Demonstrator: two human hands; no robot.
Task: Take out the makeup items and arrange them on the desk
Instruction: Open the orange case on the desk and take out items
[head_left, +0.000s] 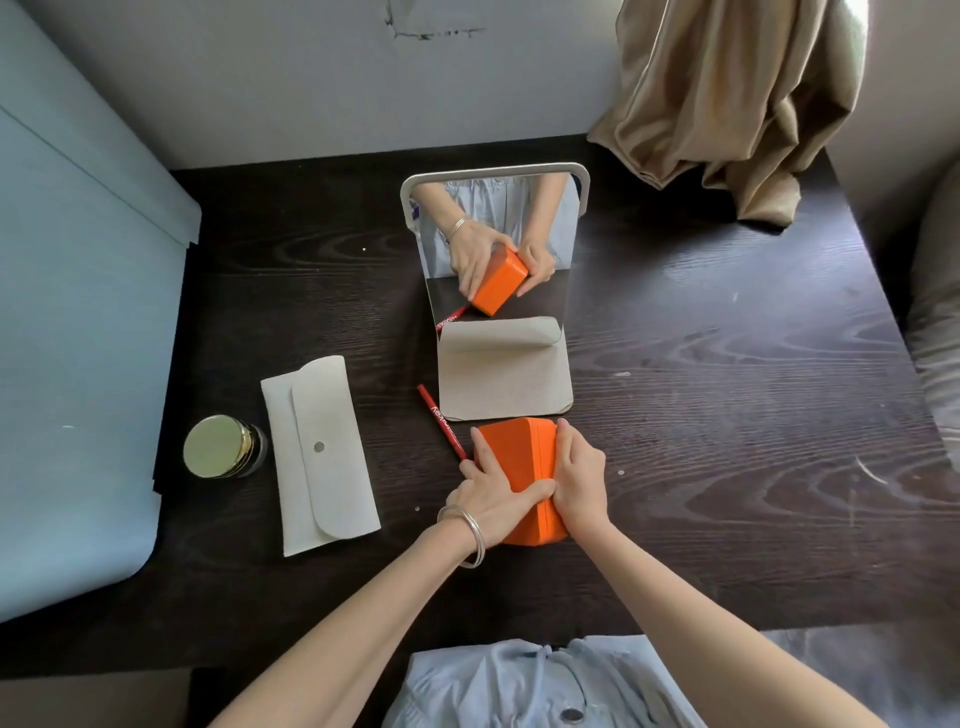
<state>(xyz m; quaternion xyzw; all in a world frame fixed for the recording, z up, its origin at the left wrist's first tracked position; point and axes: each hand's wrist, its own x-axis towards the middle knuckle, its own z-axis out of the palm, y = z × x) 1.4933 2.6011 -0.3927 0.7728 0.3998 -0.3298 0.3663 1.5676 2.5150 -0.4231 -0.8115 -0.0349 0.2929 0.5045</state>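
Gripping the closed orange case (524, 475) near the mirror (498, 249), both hands (491, 499) (579, 480) curled round its sides; a red pencil (440, 422), jar (223, 447) and white pouch (319, 452) already lay on the worktop (727, 415), so unpacking seemed partly done.

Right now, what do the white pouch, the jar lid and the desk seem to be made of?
White pouch: probably faux leather or felt, matte, with a fine grain and a metal snap.
Jar lid: looks like polished gold-toned metal or metallised plastic, since it mirrors light.
Desk: dark wood or wood veneer, with swirling grain and a slight sheen.
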